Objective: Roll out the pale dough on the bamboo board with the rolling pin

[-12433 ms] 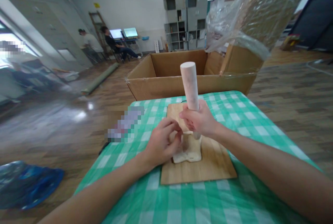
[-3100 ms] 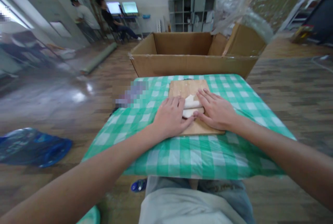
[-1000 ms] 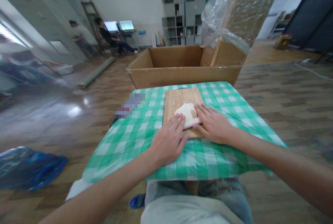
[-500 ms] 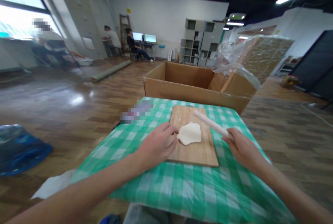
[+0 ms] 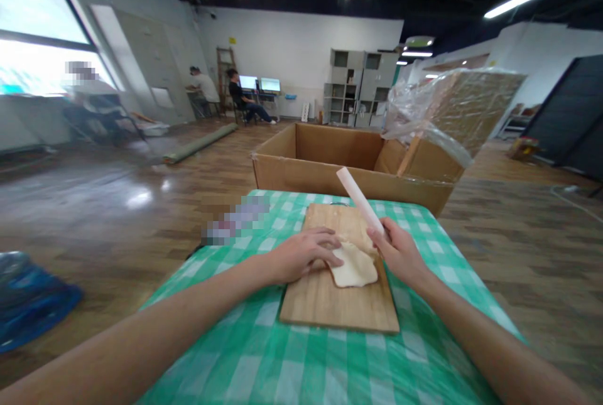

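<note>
A flat, pale sheet of dough (image 5: 352, 267) with an uneven edge lies on a wooden cutting board (image 5: 336, 316). My left hand (image 5: 306, 253) rests at the dough's upper left edge, fingers apart, its thumb and fingertips touching the sheet. Closed round the near end of a pale rolling pin (image 5: 358, 196), my right hand (image 5: 398, 251) is at the board's right side. The pin is raised, its free end tilted up and away to the left. Part of the dough's left edge is hidden by my left fingers.
A green and white checked cloth (image 5: 259, 355) covers the table under the board. Just beyond the table stands a large open cardboard box (image 5: 306, 169). A blurred-out item (image 5: 238, 220) lies at the table's far left corner. Several people sit farther back.
My right hand has moved left and raised the rolling pin more upright. My left hand has moved onto the dough's edge. The view has tilted up slightly.
</note>
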A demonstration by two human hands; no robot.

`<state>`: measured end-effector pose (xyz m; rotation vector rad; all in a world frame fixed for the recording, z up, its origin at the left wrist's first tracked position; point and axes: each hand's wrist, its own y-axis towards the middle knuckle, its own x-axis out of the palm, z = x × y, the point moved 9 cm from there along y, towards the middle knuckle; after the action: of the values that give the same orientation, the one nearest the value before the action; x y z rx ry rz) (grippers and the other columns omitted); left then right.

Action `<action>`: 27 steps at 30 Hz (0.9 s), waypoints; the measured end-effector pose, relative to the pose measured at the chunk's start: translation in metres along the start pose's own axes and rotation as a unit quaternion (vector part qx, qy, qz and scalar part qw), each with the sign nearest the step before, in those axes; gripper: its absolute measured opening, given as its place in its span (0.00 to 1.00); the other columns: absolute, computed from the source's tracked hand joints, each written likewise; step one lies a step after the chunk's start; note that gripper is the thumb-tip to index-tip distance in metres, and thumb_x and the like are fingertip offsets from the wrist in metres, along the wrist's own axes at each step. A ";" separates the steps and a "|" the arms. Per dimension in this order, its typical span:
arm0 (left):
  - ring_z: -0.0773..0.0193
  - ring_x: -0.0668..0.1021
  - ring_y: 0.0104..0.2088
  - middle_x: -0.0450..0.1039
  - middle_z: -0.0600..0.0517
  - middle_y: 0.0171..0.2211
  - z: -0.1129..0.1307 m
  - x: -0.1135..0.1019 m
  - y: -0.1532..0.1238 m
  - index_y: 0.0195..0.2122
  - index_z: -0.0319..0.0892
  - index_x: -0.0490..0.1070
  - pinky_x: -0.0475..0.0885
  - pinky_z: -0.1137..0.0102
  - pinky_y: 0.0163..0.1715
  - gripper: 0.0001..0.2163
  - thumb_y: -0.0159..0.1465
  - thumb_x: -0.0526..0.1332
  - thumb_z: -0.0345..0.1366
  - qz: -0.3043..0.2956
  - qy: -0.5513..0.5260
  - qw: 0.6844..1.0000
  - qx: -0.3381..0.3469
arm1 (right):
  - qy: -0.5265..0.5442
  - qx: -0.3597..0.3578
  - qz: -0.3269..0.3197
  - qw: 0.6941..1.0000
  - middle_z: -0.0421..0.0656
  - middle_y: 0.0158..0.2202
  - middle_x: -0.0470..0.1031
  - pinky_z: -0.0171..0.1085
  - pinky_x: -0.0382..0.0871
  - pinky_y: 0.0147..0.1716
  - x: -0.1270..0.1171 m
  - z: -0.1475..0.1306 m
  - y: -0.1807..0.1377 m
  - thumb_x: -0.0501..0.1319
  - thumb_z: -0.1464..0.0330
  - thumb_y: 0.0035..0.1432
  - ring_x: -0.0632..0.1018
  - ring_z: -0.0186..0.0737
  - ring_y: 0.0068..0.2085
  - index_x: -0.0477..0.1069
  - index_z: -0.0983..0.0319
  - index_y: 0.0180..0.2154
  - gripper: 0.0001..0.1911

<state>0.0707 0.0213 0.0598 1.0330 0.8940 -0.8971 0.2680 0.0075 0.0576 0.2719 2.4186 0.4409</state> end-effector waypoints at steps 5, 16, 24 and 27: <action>0.57 0.80 0.51 0.78 0.47 0.50 -0.049 -0.017 -0.005 0.40 0.45 0.79 0.75 0.60 0.54 0.09 0.67 0.60 0.27 0.180 -0.048 0.973 -0.136 | -0.103 -0.038 -0.062 0.992 0.41 0.28 0.75 0.38 0.60 0.28 0.006 0.002 -0.013 0.51 0.49 0.72 0.74 0.41 0.28 0.71 0.59 0.43 0.22; 0.52 0.73 0.63 0.74 0.44 0.58 -0.022 -0.024 -0.013 0.57 0.43 0.70 0.67 0.54 0.65 0.16 0.76 0.49 0.40 0.189 0.033 0.964 -0.183 | -0.302 -0.137 -0.177 0.927 0.48 0.43 0.77 0.43 0.67 0.40 0.034 -0.017 -0.022 0.45 0.51 0.76 0.78 0.48 0.43 0.73 0.58 0.42 0.25; 0.47 0.70 0.67 0.72 0.39 0.64 -0.024 0.010 0.001 0.64 0.36 0.67 0.68 0.54 0.65 0.24 0.77 0.45 0.45 0.033 0.173 0.957 -0.233 | -0.328 -0.158 -0.153 0.919 0.52 0.59 0.75 0.53 0.68 0.58 0.038 -0.019 -0.009 0.43 0.52 0.76 0.75 0.55 0.57 0.70 0.61 0.63 0.30; 0.49 0.75 0.62 0.75 0.40 0.61 -0.030 0.012 0.003 0.60 0.38 0.71 0.72 0.56 0.59 0.24 0.78 0.42 0.45 0.015 0.178 0.949 -0.260 | -0.321 -0.152 -0.176 0.918 0.51 0.64 0.73 0.53 0.63 0.64 0.043 -0.014 -0.002 0.40 0.53 0.77 0.72 0.54 0.64 0.69 0.62 0.65 0.32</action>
<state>0.0723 0.0483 0.0424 0.7480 1.3280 -0.4081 0.2263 0.0155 0.0421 -0.1441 1.6747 0.4646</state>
